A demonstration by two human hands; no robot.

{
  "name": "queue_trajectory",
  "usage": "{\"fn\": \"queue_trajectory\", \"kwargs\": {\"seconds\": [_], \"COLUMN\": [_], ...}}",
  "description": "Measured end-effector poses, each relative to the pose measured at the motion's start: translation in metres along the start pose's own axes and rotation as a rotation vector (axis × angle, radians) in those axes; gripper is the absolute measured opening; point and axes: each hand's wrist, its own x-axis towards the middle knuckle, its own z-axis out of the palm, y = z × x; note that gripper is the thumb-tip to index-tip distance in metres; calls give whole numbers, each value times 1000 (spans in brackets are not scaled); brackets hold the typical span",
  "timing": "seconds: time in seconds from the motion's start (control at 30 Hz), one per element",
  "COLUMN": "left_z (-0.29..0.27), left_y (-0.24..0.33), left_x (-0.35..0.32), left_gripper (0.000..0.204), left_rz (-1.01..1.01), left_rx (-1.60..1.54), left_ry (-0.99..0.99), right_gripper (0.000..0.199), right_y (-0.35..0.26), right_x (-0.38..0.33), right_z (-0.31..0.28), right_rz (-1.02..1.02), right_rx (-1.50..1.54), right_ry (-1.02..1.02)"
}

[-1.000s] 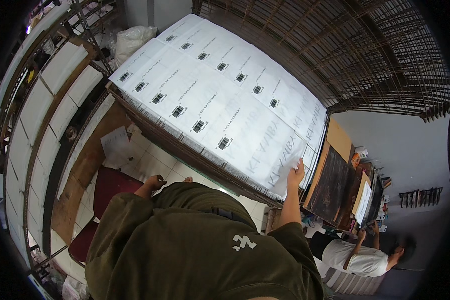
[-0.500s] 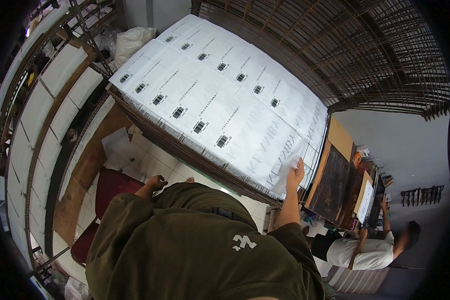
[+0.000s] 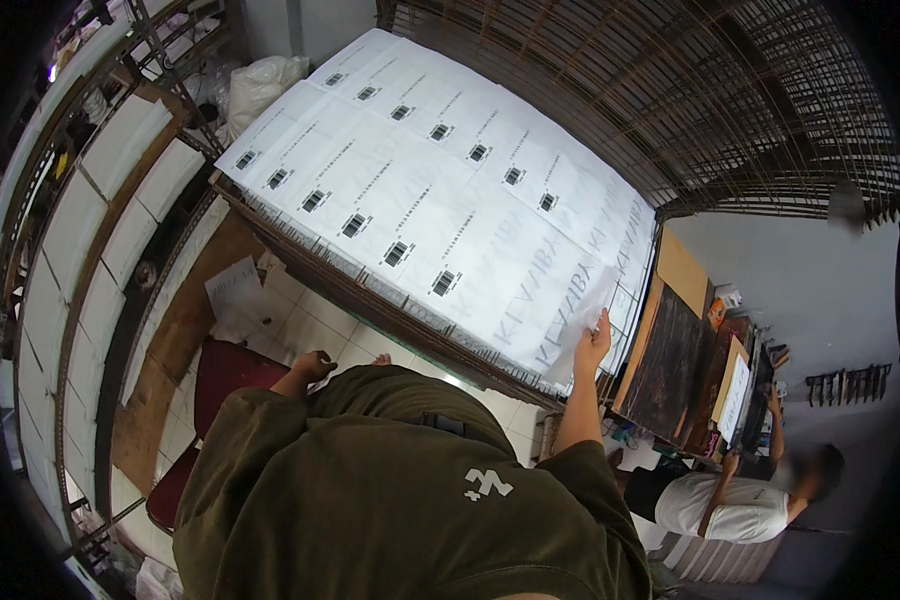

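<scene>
My right hand (image 3: 592,347) is closed on the near right edge of a thin white sheet (image 3: 576,335) with large dark lettering. That edge is lifted and curls up off the sheets beneath. Rows of white printed sheets (image 3: 370,170) with small barcodes cover a stacked wire rack (image 3: 300,240) in front of me, overlapping one another. My left hand (image 3: 316,367) hangs at my left side, away from the rack, its fingers curled in and nothing visible in them.
Raised wire racks (image 3: 690,90) lean over the far side. Shelving with white panels (image 3: 75,215) stands left, beside a red chair (image 3: 235,375). At right is a dark worktable (image 3: 667,370); beyond it a co-worker in a white shirt (image 3: 725,505) works over a board.
The edge of the sheet in my right hand has risen and folded over a little more. My left hand stays at my side. The co-worker has shifted slightly.
</scene>
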Motion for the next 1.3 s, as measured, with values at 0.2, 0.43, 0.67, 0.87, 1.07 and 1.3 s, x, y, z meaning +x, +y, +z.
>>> {"fn": "queue_trajectory", "kwargs": {"seconds": [0.2,0.43,0.67,0.87,1.07,1.3], "left_z": [3,14,15,29,53,94], "left_y": [-3,-7,5,16,87,137], "left_x": [4,11,19,51,29,17], "left_gripper": [47,47,43,43,37,28], "left_rz": [43,68,86,155,158,436], "left_rx": [20,27,34,98,79,213], "left_ry": [40,47,1,-113,-105,-94], "right_gripper": [57,56,52,45,44,59], "right_y": [7,0,-6,-9,82,133], "right_x": [3,0,-5,-9,-12,3], "right_z": [2,0,-12,-83,-190,-282], "right_rz": [39,117,-83,170,508,573], "right_rx": [-28,-42,-174,-18,501,803], "right_ry": [10,-13,103,365,742,917]}}
